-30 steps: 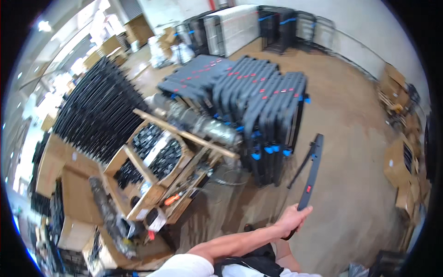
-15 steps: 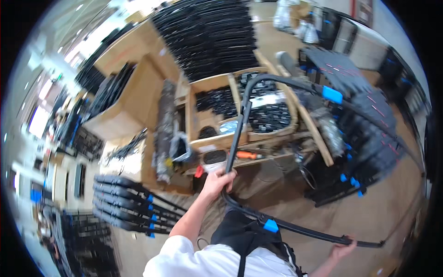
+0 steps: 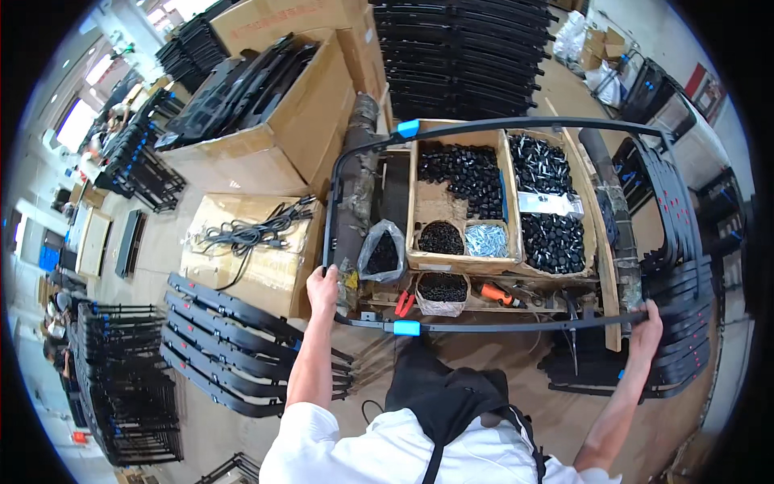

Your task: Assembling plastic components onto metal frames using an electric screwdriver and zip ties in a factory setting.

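Note:
I hold a large black metal frame point(image 3: 516, 126) with blue clips flat over a wooden workbench tray point(image 3: 509, 214). My left hand point(image 3: 322, 289) grips the frame's left side near its near corner. My right hand point(image 3: 647, 323) grips the near bar at its right end. Under the frame, the tray's compartments hold heaps of small black parts point(image 3: 468, 169), a pile of silvery screws point(image 3: 485, 239) and a clear bag of dark pieces point(image 3: 382, 252). An orange-handled tool point(image 3: 498, 295) and red pliers point(image 3: 403, 303) lie at the tray's front.
Black frames are stacked on the floor at my left point(image 3: 234, 339) and at my right point(image 3: 677, 242). Cardboard boxes point(image 3: 274, 137) stand at the left, one with coiled cables point(image 3: 250, 234) on top. More frame stacks fill the back point(image 3: 468, 56).
My view has swung onto the workbench. The frame, held upright and tilted before, now lies level over the tray, with my hands spread to its left and right ends.

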### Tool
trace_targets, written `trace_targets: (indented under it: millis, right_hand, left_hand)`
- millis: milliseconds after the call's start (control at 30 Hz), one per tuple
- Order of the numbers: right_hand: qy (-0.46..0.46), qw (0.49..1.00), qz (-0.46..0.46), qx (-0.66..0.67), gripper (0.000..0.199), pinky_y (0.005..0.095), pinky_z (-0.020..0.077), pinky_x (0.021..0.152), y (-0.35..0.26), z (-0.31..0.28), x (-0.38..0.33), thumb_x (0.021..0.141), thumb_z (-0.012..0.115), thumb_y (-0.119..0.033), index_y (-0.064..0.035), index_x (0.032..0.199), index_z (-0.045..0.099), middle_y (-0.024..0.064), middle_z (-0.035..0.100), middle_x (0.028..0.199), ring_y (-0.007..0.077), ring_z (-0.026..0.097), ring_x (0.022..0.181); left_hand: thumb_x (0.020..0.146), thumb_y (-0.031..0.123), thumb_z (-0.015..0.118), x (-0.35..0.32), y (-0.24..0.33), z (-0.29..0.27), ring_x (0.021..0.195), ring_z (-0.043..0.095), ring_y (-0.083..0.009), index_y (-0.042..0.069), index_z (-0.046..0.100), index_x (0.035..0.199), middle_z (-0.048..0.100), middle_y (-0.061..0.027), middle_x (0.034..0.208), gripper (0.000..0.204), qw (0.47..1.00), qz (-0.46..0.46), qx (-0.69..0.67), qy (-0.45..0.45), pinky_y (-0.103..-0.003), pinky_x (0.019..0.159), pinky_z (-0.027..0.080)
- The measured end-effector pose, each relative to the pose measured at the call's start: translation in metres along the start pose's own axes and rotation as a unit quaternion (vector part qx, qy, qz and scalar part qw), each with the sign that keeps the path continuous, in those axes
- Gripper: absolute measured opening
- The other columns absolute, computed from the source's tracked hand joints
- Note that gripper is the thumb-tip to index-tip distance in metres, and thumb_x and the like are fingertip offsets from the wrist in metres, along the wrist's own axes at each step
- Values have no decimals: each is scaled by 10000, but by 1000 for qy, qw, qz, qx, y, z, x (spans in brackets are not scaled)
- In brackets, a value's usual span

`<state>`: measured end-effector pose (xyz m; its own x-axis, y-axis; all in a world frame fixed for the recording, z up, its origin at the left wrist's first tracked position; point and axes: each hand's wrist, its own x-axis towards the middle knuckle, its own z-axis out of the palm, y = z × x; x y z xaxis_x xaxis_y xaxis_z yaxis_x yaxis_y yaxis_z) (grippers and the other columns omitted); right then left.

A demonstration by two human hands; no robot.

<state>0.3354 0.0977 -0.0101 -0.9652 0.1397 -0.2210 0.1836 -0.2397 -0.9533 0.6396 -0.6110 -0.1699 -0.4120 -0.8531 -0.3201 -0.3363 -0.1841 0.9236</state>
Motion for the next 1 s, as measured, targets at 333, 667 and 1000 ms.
trace_targets:
  millis: [333, 667, 1000]
  right_hand:
    - [-41, 967, 234, 92, 150, 541, 591, 949, 115, 0, 58, 881, 696, -84, -46, 1024, 669, 119, 735, 980, 347, 752, 1004]
    - [4, 745, 98, -660, 567, 494, 585, 994, 244, -23, 119, 901, 713, -416, 53, 1220, 684, 289, 719, 1242, 432, 721, 1134]
    - [-23, 720, 34, -693, 406, 539, 594, 928, 344, -73, 156, 863, 664, -246, 66, 1116, 718, 278, 739, 1106, 399, 712, 1082]
  left_hand:
    - [991, 297, 674, 23, -25, -21, 1125, 681, -472, -83, 685, 1290, 711, -330, 1227, 484, 898, 167, 394, 103, -508, 991, 511]
    - [1028, 304, 676, 15, -15, -4, 1165, 658, -485, -88, 640, 1357, 698, -302, 1287, 513, 842, 184, 495, 111, -506, 1030, 505]
    - [1091, 160, 613, -96, 93, 285, 1027, 724, -216, -32, 708, 1252, 760, -142, 1146, 268, 928, 245, 261, -99, -350, 944, 592]
